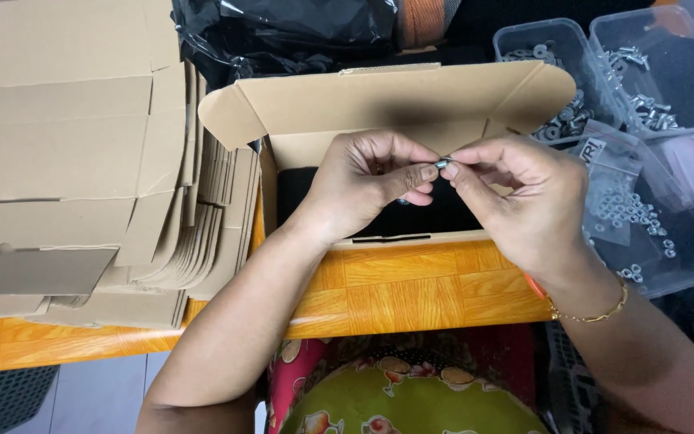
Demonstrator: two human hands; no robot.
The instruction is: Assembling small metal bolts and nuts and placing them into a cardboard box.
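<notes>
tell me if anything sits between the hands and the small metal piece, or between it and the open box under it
Nothing visible does. The left hand and right hand both pinch the small metal piece at their fingertips, directly above the open cardboard box. Its lid is folded back, and only open air lies between the piece and the dark interior.

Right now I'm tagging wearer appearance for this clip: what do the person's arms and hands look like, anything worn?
Both forearms are bare, with no sleeves in view. The left hand wears nothing visible: no ring, watch or glove. The right hand is also ungloved; a thin gold-coloured bracelet circles its wrist. The fingernails look short and unpainted.
</notes>
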